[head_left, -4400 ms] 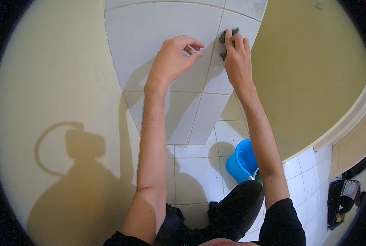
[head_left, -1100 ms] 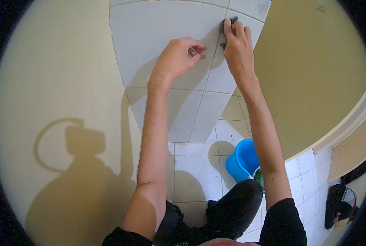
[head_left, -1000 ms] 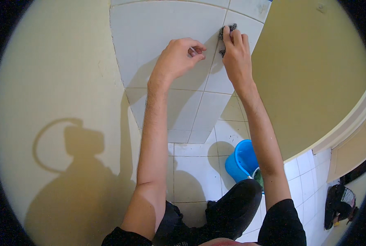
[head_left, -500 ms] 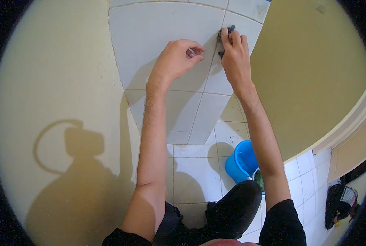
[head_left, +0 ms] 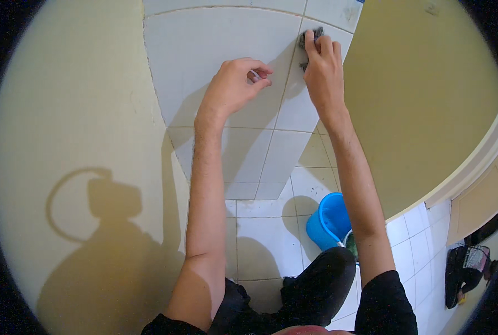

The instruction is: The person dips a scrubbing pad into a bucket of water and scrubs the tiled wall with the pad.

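My right hand [head_left: 325, 66] presses a dark grey, fuzzy scouring pad [head_left: 310, 38] against the white wall tiles [head_left: 226, 36], near the upper right edge of the tiled face. Its fingers are bent over the pad and hide part of it. To the left, my left hand [head_left: 233, 89] hovers close to the tiles with its fingers curled and the thumb near the fingertips. Something small and whitish shows between those fingers, too little of it to name.
A blue bucket [head_left: 318, 226] stands on the white tiled floor [head_left: 265, 240] beside my knee, next to a partly hidden container [head_left: 349, 241] with something green. Plain yellowish walls [head_left: 87, 100] rise on both sides. Dark items [head_left: 465, 273] lie at the far right.
My right hand has slid the scouring pad slightly up and to the right on the tile. My left hand has shifted a little left and down, fingers still curled.
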Motion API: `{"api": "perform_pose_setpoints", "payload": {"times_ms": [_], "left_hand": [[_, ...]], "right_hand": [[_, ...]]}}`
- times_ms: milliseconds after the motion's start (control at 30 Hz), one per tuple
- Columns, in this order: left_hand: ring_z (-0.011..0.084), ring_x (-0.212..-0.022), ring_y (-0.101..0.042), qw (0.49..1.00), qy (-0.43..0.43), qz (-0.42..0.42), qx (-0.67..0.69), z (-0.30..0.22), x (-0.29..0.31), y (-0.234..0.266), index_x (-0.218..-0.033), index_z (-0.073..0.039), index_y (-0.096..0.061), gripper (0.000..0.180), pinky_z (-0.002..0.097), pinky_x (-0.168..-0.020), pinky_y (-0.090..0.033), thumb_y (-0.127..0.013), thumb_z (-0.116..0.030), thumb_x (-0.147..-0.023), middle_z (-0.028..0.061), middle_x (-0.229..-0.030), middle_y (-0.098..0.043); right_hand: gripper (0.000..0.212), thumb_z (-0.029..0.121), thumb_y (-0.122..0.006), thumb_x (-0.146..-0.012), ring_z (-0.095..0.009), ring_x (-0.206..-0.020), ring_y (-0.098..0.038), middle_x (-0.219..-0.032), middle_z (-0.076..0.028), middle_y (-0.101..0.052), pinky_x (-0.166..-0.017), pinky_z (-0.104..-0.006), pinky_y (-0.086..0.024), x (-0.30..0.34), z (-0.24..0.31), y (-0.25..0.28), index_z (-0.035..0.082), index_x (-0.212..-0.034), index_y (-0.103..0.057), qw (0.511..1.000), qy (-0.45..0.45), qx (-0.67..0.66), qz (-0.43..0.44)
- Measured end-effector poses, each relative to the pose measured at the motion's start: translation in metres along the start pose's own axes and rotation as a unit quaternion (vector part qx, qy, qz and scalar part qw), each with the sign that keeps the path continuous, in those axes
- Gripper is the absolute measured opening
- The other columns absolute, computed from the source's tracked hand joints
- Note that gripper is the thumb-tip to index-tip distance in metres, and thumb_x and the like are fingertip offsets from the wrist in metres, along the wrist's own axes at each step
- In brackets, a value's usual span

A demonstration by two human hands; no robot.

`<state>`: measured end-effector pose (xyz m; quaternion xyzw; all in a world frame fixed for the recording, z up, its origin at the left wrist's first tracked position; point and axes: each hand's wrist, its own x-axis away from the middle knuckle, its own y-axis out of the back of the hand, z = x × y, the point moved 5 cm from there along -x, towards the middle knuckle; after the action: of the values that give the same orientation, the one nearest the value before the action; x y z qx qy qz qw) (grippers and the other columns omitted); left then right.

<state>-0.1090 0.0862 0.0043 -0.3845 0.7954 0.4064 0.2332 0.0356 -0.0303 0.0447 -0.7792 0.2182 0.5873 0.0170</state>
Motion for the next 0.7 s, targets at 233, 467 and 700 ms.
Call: {"api": "perform_pose_setpoints", "payload": {"times_ms": [233,467,700], "left_hand": [[0.0203,-0.091,-0.073,1.000,0.005,-0.003,-0.002,0.008,0.004,0.002,-0.111,-0.004,-0.077,0.022,0.0334,-0.084,-0.058,-0.077,-0.011,-0.090,0.0096,-0.105,-0.078],[0.0203,-0.091,-0.073,1.000,-0.010,0.002,-0.006,0.003,0.000,0.000,-0.111,-0.003,-0.077,0.024,0.0337,-0.084,-0.058,-0.078,-0.011,-0.089,0.0100,-0.105,-0.078],[0.0191,-0.089,-0.072,1.000,0.015,0.012,0.008,0.001,0.001,-0.005,-0.112,-0.004,-0.077,0.023,0.0330,-0.083,-0.058,-0.077,-0.012,-0.090,0.0094,-0.104,-0.078]], "right_hand": [[0.057,-0.008,-0.066,-0.075,-0.033,-0.098,-0.055,-0.108,-0.015,-0.057,-0.088,-0.0415,-0.051,-0.005,0.004,0.000,-0.005,-0.132,-0.059,1.000,0.004,0.003,-0.025],[0.057,-0.005,-0.066,-0.076,-0.033,-0.098,-0.055,-0.109,-0.015,-0.057,-0.089,-0.0409,-0.050,0.016,0.002,-0.002,-0.006,-0.132,-0.058,0.999,0.018,0.027,-0.002],[0.056,-0.006,-0.065,-0.075,-0.034,-0.097,-0.055,-0.109,-0.016,-0.056,-0.087,-0.0405,-0.050,-0.011,-0.008,0.006,-0.007,-0.131,-0.058,0.999,0.026,0.033,-0.027]]}}
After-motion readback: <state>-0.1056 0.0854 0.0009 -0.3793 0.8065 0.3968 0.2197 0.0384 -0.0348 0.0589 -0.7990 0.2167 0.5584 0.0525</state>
